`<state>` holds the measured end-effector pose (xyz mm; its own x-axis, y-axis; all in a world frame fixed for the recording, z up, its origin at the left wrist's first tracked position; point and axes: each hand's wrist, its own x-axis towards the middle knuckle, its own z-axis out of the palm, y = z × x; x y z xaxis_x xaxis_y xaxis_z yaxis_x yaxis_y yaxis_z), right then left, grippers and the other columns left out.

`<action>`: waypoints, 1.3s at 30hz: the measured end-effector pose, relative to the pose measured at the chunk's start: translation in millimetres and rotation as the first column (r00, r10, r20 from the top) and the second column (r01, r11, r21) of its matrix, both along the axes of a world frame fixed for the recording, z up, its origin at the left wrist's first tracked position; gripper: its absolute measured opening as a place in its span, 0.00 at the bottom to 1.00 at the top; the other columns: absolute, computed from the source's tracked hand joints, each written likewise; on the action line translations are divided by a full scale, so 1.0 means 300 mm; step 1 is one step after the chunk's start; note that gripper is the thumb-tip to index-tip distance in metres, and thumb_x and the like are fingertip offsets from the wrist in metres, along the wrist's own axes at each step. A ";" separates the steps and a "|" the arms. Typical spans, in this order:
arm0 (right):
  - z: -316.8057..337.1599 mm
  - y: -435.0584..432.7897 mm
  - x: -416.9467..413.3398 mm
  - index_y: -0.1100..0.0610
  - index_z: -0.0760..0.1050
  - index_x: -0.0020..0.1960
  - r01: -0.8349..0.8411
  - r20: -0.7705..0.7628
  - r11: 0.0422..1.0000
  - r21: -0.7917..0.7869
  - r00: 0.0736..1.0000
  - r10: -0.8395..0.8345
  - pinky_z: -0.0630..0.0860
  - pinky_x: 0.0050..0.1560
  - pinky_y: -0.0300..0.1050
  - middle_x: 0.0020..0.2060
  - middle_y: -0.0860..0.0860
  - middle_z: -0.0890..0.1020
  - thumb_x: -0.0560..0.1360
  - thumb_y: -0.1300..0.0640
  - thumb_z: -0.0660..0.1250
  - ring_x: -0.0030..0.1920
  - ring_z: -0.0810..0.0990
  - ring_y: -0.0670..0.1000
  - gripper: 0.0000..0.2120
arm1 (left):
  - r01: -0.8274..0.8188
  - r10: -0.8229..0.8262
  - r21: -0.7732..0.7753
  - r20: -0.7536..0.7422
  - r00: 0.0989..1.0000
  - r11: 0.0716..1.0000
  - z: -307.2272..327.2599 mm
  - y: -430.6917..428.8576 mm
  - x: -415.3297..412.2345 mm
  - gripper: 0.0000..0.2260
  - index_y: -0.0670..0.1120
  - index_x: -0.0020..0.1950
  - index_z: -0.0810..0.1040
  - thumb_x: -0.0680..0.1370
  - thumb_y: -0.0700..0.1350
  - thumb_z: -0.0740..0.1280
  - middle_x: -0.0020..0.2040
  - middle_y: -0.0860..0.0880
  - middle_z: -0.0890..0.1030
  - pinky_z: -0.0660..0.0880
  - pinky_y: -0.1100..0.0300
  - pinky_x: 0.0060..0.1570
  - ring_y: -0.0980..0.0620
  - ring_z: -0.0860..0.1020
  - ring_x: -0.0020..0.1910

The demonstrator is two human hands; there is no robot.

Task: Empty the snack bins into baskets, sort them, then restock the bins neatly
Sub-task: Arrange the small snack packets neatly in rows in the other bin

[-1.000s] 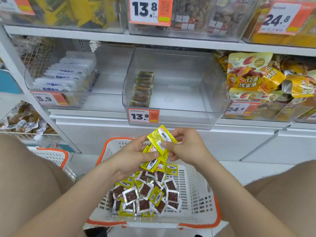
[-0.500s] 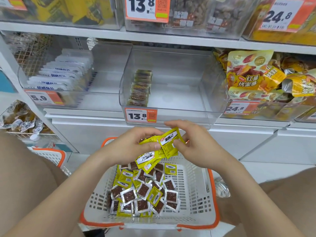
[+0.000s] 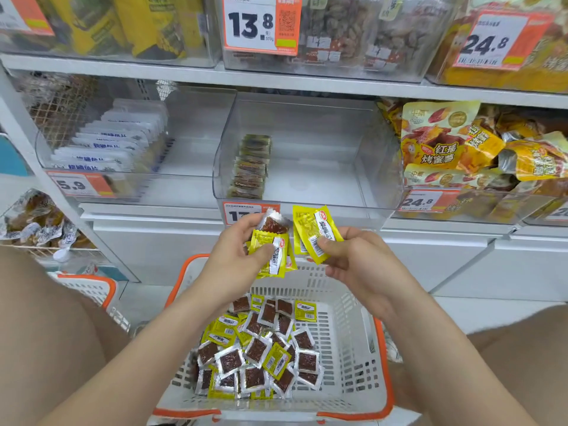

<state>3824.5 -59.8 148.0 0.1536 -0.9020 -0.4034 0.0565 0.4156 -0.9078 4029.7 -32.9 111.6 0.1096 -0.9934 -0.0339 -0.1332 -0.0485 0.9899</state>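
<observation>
Gripping yellow packets [image 3: 316,233], long axes near-vertical, left hand [image 3: 233,256] and right hand [image 3: 362,265] hover over basket [image 3: 347,318].

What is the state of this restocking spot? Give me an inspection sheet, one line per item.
Surface: white shelf carrying the bins, with white cabinet fronts below.
Job's things: clear bin holds one row of packets along its left side; orange-rimmed basket holds a mixed pile of yellow and brown packets.
Clutter: second basket at the left, contents hidden.
Hands: left hand grips a packet stack; right hand pinches yellow packets; both are above the basket.
Cables: nothing seen.
Surroundings: white-pack bin on the left, sweet-potato bags on the right.
</observation>
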 end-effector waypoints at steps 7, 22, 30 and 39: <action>-0.078 0.090 0.124 0.51 0.82 0.58 -0.029 -0.029 0.999 -0.036 0.999 0.028 0.83 0.50 0.48 0.48 0.50 0.88 0.84 0.60 0.65 0.47 0.85 0.50 0.09 | -0.140 0.132 -0.008 -0.287 0.949 0.990 -0.027 0.017 -0.071 0.20 0.49 0.67 0.74 0.80 0.30 0.69 0.57 0.49 0.86 0.81 0.46 0.57 0.44 0.85 0.55; -0.041 0.035 0.067 0.65 0.80 0.58 0.179 0.150 0.983 0.044 0.971 -0.184 0.84 0.48 0.46 0.52 0.60 0.87 0.82 0.66 0.67 0.51 0.88 0.56 0.06 | -0.046 0.145 0.167 -0.650 0.746 0.985 0.046 0.003 -0.033 0.15 0.33 0.67 0.77 0.80 0.27 0.62 0.60 0.34 0.84 0.84 0.47 0.54 0.39 0.85 0.56; -0.065 0.075 0.132 0.70 0.79 0.60 0.115 0.447 0.975 0.190 0.874 -0.191 0.82 0.54 0.48 0.53 0.62 0.86 0.84 0.67 0.62 0.51 0.86 0.55 0.10 | -0.061 0.113 0.100 -0.684 0.721 0.993 0.023 0.020 -0.065 0.12 0.43 0.64 0.78 0.82 0.32 0.65 0.60 0.40 0.84 0.82 0.45 0.59 0.41 0.84 0.58; -0.080 0.067 0.143 0.58 0.82 0.62 0.090 0.335 0.974 0.206 0.929 -0.157 0.77 0.57 0.51 0.55 0.53 0.87 0.84 0.53 0.66 0.58 0.82 0.54 0.12 | -0.057 0.058 0.013 -0.391 0.919 0.998 0.024 0.009 -0.064 0.06 0.45 0.64 0.70 0.87 0.41 0.60 0.64 0.42 0.82 0.73 0.47 0.64 0.49 0.80 0.60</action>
<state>3867.4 -39.7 123.9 0.2060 -0.8380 -0.5052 0.4152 0.5424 -0.7304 4010.6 -30.0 118.7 0.1440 -0.9857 -0.0874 0.2677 -0.0462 0.9624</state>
